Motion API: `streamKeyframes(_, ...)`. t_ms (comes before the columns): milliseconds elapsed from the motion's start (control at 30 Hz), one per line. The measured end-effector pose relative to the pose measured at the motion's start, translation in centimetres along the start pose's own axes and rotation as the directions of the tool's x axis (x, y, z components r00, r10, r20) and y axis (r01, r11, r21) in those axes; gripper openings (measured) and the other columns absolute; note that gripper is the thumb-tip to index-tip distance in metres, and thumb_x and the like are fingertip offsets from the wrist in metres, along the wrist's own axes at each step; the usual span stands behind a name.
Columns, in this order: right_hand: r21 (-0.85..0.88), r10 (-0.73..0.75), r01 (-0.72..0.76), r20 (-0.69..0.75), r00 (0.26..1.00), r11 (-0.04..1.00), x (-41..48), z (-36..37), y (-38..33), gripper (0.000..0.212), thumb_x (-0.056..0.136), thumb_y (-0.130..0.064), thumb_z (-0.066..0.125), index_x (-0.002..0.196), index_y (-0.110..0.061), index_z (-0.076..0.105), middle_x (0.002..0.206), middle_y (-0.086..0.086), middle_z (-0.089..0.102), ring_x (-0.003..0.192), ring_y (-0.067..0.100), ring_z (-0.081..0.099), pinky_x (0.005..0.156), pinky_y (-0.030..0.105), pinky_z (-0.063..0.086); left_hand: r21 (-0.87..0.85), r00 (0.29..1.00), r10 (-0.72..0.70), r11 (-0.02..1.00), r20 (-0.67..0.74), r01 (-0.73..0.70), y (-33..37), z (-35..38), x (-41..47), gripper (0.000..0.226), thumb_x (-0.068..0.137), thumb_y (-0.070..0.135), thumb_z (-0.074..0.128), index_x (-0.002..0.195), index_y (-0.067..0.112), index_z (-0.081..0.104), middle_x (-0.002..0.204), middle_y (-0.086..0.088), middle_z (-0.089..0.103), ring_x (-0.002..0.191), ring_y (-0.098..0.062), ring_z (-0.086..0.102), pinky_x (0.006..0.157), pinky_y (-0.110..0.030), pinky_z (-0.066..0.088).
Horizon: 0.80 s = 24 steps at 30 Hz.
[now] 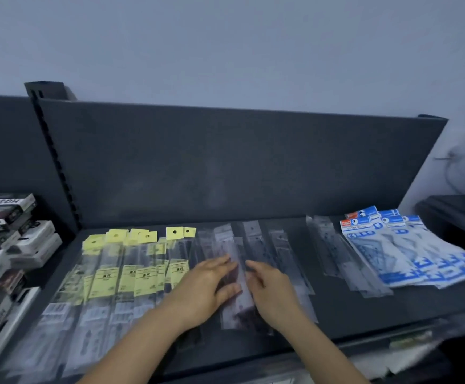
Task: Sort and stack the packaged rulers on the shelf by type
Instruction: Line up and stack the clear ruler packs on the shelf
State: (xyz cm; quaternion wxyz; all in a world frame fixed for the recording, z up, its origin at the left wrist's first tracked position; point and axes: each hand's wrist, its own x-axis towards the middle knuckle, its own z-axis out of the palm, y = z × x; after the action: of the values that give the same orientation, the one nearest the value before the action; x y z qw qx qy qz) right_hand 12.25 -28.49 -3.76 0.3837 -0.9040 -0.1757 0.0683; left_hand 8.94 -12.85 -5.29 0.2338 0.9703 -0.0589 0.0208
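Note:
On the dark shelf [364,309], several yellow-labelled ruler packs [120,275] lie side by side at the left. Clear ruler packs [253,239] are spread loosely across the middle. Another clear pile [336,253] sits further right, and blue-and-white ruler set packs [408,250] are fanned at the far right. My left hand [212,286] rests flat with straight fingers on the middle clear packs. My right hand [270,289] lies just to its right, fingers on the edge of the same clear pack [239,314]; whether it pinches the pack is unclear.
Stacked black-and-white boxes [9,231] fill the neighbouring shelf at the left. A dark back panel [225,167] rises behind the rulers. A black unit [452,217] stands at the far right. The shelf's front edge [364,347] runs below my forearms.

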Motion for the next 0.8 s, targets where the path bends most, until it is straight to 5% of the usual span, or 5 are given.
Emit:
streamKeyframes(200,-0.095,-0.051,0.049,-0.015,0.999,0.994,1.3,-1.8,1.5,0.038,0.092,-0.010,0.056,0.129,-0.019,0.056,0.123,-0.003,0.063,0.115,0.010,0.054,0.091,0.011,0.037,0.017,0.997,-0.044,0.999,0.056,0.043,0.5,-0.1,0.3,0.062,0.096,0.046,0.045,0.149,0.021,0.026,0.159,0.006,0.010,0.145,-0.010,0.013,0.115,-0.020,0.009)
streamKeyframes(433,-0.402,0.009,0.034,0.104,0.995,0.915,2.9,-3.3,3.2,0.052,0.088,-0.043,0.061,0.136,-0.030,0.047,0.150,-0.008,0.035,0.138,0.020,0.027,0.110,0.039,0.027,-0.048,0.992,-0.104,0.993,0.079,0.108,0.9,-0.3,0.4,0.060,0.096,0.038,0.049,0.149,0.022,0.026,0.158,0.010,0.009,0.145,-0.005,0.010,0.113,-0.016,0.006)
streamKeyframes(800,-0.234,-0.047,0.060,0.059,0.997,0.970,3.4,-4.6,5.0,0.049,0.088,-0.037,0.063,0.134,-0.022,0.052,0.145,-0.004,0.043,0.135,0.018,0.034,0.111,0.032,0.030,-0.013,0.984,-0.143,0.989,0.104,0.146,1.3,-0.9,0.4,0.058,0.095,0.040,0.051,0.147,0.025,0.031,0.157,0.015,0.014,0.143,-0.004,0.018,0.114,-0.020,0.012)
